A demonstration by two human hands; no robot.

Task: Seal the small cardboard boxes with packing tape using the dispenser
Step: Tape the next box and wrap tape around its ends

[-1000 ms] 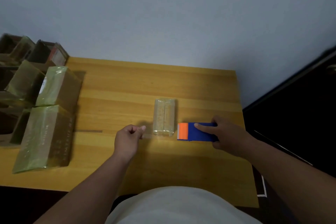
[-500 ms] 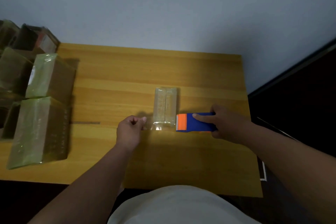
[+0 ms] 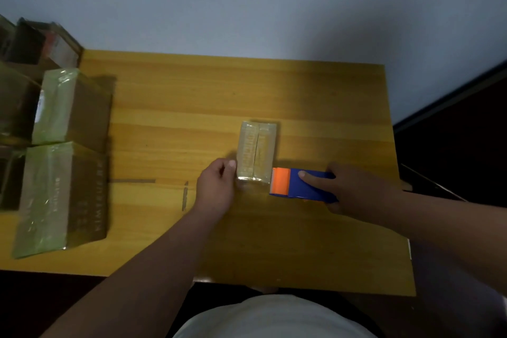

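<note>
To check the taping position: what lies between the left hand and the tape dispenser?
The head view shows the small cardboard box between the left hand and the tape dispenser.

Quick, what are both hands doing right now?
Left hand: fingers curled, thumb pressing the small box.
Right hand: holding the blue tape dispenser.

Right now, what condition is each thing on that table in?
small box: lying flat, flaps closed, glossy tape over its top.
tape dispenser: on the table at the box's near right corner, gripped.
right hand: grips the dispenser, forefinger along its top.
left hand: fingers curled, thumb against the box's left side.
larger boxes: taped, grouped at the table's left end.
</note>
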